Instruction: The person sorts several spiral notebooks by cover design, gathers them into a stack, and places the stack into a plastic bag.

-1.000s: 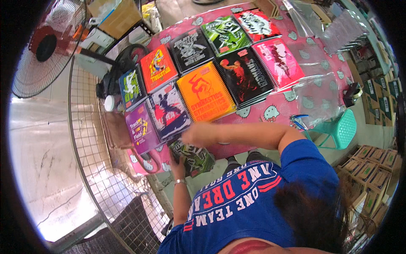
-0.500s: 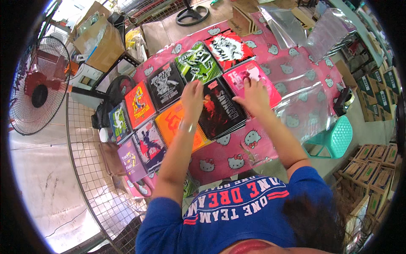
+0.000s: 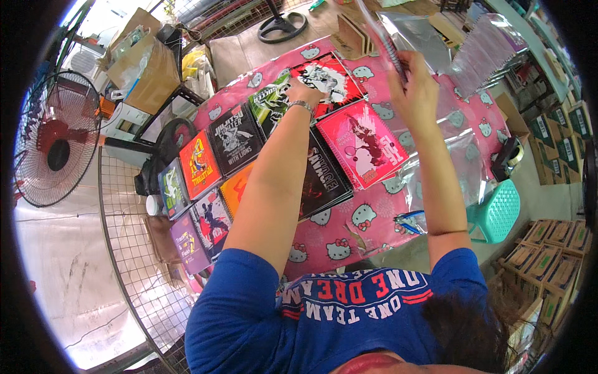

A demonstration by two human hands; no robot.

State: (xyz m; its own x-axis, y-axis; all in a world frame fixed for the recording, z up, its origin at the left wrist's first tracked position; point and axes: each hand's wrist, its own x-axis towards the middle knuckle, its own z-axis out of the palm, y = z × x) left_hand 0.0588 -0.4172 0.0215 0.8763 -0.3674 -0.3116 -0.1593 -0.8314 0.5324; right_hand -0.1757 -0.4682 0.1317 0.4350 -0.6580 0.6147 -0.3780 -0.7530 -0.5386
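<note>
My right hand is raised over the far right of the table, closed on a spiral notebook. That notebook is seen almost edge-on, so its cover is hidden. My left hand reaches across the rows, its fingers lying on the near left corner of a red, white and black notebook, beside a green notebook. A pink notebook lies between my arms. Next to it is a black notebook, partly behind my left forearm. An orange notebook is mostly covered by that arm.
More spiral notebooks, including a black one and a purple one, lie left on the pink patterned tablecloth. Blue-handled pliers rest near the front edge. Clear plastic sheets lie far right. A green stool stands at right.
My right hand has left the pink notebook's place and risen away with a spiral notebook. The left hand has moved farther out to the red, white and black notebook. Pliers now show.
</note>
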